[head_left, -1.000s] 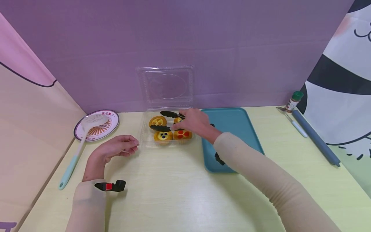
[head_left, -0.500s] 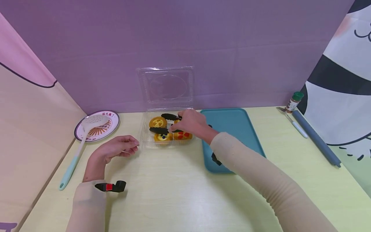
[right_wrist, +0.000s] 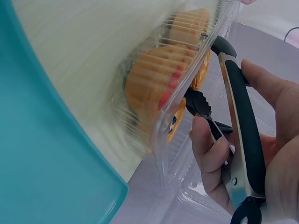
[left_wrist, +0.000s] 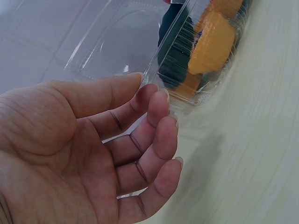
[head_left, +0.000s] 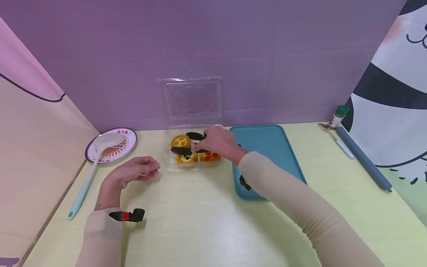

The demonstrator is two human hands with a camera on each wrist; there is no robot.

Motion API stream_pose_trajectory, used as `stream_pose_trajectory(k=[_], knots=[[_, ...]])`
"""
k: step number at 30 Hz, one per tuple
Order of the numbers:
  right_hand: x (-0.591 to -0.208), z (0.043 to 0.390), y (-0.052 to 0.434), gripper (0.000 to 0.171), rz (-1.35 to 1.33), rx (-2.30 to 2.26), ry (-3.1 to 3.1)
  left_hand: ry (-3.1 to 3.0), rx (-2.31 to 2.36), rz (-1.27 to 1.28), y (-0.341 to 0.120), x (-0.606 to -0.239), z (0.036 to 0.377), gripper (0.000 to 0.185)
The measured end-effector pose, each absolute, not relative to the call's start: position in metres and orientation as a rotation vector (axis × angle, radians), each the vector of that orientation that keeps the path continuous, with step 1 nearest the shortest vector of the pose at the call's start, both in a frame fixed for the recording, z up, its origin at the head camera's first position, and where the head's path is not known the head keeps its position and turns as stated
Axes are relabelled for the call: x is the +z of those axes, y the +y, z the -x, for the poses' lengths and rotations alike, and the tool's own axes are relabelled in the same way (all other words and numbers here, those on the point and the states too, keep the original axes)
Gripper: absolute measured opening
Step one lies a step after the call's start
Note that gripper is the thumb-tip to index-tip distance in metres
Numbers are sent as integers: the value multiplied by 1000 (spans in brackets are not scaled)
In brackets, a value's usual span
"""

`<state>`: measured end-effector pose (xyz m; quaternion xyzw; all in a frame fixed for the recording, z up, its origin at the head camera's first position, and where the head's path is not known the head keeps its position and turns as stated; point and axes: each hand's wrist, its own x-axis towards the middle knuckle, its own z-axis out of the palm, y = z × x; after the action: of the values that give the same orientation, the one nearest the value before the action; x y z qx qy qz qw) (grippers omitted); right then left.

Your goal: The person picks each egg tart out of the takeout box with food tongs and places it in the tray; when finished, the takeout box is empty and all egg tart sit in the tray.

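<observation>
A clear plastic box (head_left: 171, 161) stands with its lid (head_left: 191, 100) raised against the purple backdrop. Several egg tarts sit inside, among them a plain yellow one (head_left: 180, 141), one with dark berries (head_left: 187, 158) and one with red pieces (head_left: 210, 156). My right hand (head_left: 218, 141) grips black-tipped metal tongs (right_wrist: 247, 126) from above. The tongs' tips are apart, reaching into the box over the left tarts; whether they touch one is unclear. The thumb and index finger of my left hand (head_left: 138, 168) pinch the box's rim near its front left corner.
Right of the box lies a teal tray (head_left: 267, 141), partly under my right forearm. A slotted ladle (head_left: 108, 140) rests across a patterned plate (head_left: 128, 148) at left. Far right are a green-capped spice jar (head_left: 337, 119), a white-handled utensil (head_left: 344, 148) and a grey-blue bar (head_left: 363, 159).
My right hand has shifted slightly left with the tongs, whose tips have moved slightly down in the view toward the front left tart. My left hand has stayed put.
</observation>
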<state>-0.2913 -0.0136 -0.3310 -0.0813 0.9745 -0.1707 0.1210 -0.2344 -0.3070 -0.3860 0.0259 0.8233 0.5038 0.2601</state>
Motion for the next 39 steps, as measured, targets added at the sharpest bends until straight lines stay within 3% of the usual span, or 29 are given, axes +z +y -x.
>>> stream_pose_trajectory(k=[5,18,28,34,39], knots=[[-332,291,-16,51,232,-545,2847,2240,1359,-75,-306,-386,234,31],[-333,290,-21,46,255,-476,2875,2234,1361,-79,-306,-388,235,30],[-335,293,-25,47,247,-442,2887,2231,1363,-76,-307,-387,234,29],[-335,292,-25,69,240,-460,2894,2231,1366,-76,-306,-387,234,28],[-337,293,-20,68,292,-487,2880,2230,1365,-79,-308,-388,235,29]])
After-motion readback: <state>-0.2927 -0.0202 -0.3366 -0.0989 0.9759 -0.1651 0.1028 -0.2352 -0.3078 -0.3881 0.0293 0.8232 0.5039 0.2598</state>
